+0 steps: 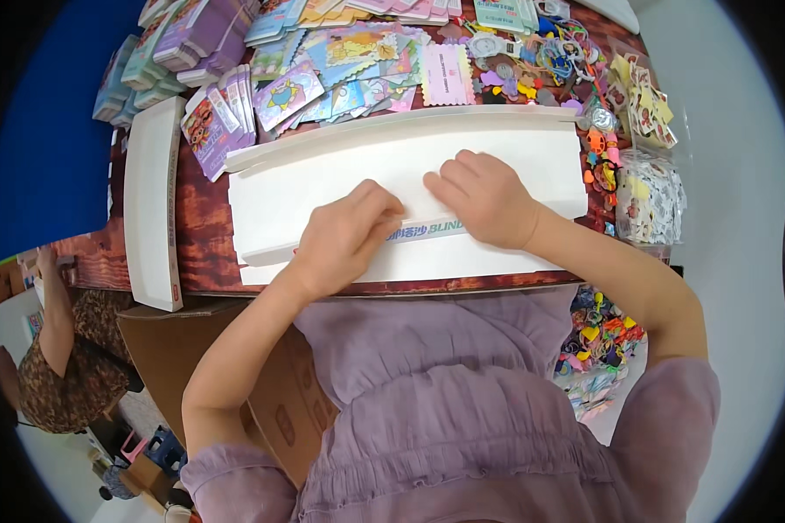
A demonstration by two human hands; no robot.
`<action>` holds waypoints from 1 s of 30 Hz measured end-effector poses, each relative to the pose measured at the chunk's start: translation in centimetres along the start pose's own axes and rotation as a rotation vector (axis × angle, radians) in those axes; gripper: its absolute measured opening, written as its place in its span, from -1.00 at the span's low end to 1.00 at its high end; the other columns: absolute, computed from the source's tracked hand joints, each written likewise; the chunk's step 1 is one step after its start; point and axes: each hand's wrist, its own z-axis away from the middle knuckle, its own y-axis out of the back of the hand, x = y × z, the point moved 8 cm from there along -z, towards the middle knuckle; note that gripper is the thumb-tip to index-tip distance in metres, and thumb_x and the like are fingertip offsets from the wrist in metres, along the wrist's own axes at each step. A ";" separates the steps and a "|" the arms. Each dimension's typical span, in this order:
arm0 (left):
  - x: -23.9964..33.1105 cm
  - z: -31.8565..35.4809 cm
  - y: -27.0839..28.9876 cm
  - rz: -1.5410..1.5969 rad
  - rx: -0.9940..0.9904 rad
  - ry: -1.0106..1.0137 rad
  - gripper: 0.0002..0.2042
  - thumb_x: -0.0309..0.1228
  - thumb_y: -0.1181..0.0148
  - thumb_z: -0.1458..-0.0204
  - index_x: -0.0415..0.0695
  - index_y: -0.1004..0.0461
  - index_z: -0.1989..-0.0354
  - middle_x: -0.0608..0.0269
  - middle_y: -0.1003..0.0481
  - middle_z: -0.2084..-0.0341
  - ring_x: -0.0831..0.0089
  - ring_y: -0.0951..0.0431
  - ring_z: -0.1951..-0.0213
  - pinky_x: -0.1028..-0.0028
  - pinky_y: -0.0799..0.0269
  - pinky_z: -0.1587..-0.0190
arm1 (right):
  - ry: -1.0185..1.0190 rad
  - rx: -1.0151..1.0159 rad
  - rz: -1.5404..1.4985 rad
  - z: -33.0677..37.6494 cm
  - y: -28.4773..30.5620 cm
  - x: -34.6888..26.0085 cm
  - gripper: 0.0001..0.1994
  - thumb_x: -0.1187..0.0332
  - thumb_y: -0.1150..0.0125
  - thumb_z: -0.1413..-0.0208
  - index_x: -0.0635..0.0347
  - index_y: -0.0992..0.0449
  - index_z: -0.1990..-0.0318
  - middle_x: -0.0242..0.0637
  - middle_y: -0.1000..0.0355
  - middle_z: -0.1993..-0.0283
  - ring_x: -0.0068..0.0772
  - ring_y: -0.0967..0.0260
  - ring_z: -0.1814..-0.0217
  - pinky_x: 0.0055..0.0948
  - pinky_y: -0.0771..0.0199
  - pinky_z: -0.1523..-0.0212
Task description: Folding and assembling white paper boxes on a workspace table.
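A long white cardboard box point(323, 196), partly folded, lies in front of me on the dark red wood-patterned table. Its far wall stands up, and its near wall carries coloured print. My left hand point(344, 237) has its fingers curled over the near wall left of the middle, closed on the card. Further right, my right hand point(490, 199) is bent over the same wall, fingers curled in toward the box's white inside. The fingertips of both hands are partly hidden.
A narrow folded white tray point(153, 209) stands at the left. Stacked card packs point(196, 39), loose picture cards point(349, 65), small colourful trinkets point(558, 57) and bagged stickers point(650, 196) cover the far side and right. Below right is a bag of colourful pieces point(597, 336). Another person point(65, 375) sits at left.
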 end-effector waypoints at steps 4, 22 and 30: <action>3.4 -1.8 -1.9 -0.328 0.001 -0.302 -0.81 -0.47 -0.08 -0.08 -0.15 -0.44 0.13 0.15 -0.41 0.20 0.20 -0.47 0.18 0.32 -0.40 0.16 | 0.092 0.149 0.042 -0.7 0.5 -0.4 -0.68 0.36 -0.20 0.10 0.28 -0.49 0.15 -0.18 -0.40 0.14 -0.09 -0.36 0.03 -0.13 -0.39 0.00; 2.3 -5.0 -3.7 -0.183 0.179 -0.051 -0.78 -0.53 -0.22 0.05 -0.17 -0.42 0.20 0.11 -0.37 0.35 0.12 -0.43 0.32 0.20 -0.36 0.26 | -0.090 0.223 -0.012 -0.6 0.5 1.2 -0.60 0.44 -0.16 0.04 0.48 -0.44 0.02 0.05 -0.38 -0.05 0.11 -0.32 -0.20 -0.07 -0.34 -0.16; 3.1 -4.7 -3.9 -0.381 0.370 0.021 -0.56 -0.50 -0.21 -0.04 -0.17 -0.40 -0.15 0.16 -0.40 0.29 0.22 -0.45 0.33 0.28 -0.33 0.28 | -0.021 0.237 0.120 3.8 2.7 4.1 -0.58 0.45 -0.17 0.01 0.26 -0.51 -0.07 -0.14 -0.46 -0.08 -0.02 -0.38 -0.21 -0.09 -0.39 -0.17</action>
